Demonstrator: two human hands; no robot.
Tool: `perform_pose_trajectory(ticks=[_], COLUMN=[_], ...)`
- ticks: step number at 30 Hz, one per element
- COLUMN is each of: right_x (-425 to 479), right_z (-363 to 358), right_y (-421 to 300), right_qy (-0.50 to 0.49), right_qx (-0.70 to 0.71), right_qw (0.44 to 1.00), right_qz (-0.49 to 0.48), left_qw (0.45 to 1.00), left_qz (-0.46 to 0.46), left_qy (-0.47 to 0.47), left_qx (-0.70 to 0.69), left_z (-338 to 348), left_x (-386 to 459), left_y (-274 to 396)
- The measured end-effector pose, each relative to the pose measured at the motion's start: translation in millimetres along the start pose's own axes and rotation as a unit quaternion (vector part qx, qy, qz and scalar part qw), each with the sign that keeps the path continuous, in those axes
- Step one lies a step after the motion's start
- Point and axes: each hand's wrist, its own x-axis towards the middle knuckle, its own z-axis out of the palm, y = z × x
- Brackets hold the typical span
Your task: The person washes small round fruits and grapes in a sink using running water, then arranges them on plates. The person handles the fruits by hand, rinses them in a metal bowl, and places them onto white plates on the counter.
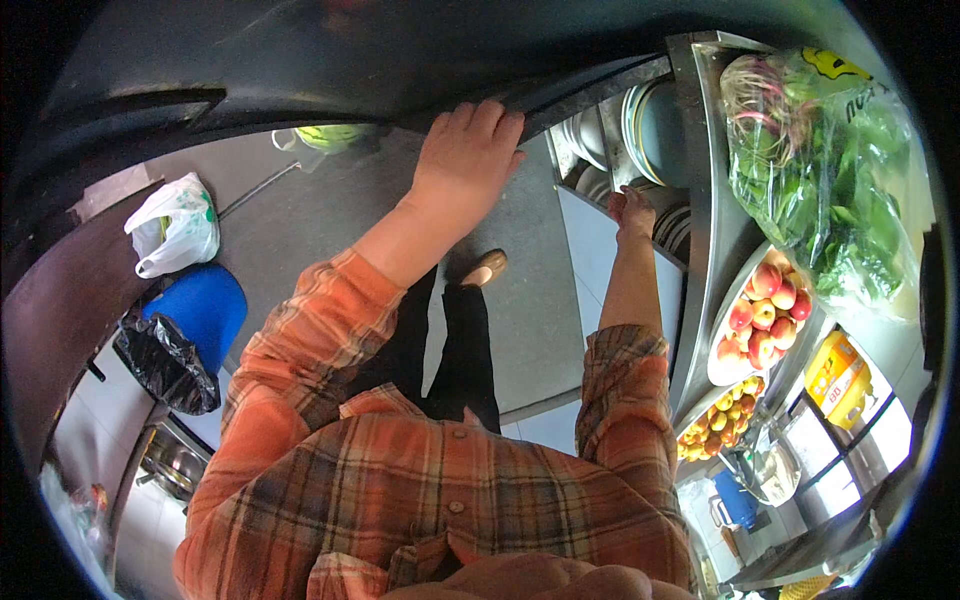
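My left hand (472, 157) is at the edge of a large dark panel (300, 60), its fingers hooked over that edge and their tips hidden. Farther right, my right hand (634, 214) reaches to a metal shelf unit (701, 150) where plates (656, 135) stand on edge. Its fingers look bent, close to the lower plates (675, 221); whether it touches or holds one cannot be seen. Both forearms come out of rolled plaid sleeves.
On the right counter are a clear bag of leafy greens (847, 202), a bowl of red-yellow fruit (761, 315) and smaller fruit (720, 424). At left stand a blue bin (202, 300) with a black liner and a white plastic bag (176, 225). A green-striped melon (334, 135) lies beyond.
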Motion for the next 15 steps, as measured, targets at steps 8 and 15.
perform_pose_trajectory(ticks=[8,15], right_x=[70,87], right_z=[-7,-24], right_y=[3,-13], right_qy=[0.111,0.08], right_qx=[0.287,0.356], right_qw=[0.951,0.93], right_qz=[0.01,0.039], left_qw=[0.987,0.959], left_qz=[0.132,0.141], left_qy=[0.061,-0.05], left_qx=[-0.069,-0.239], left_z=[-13,78], left_x=[-24,-27], left_y=[5,10])
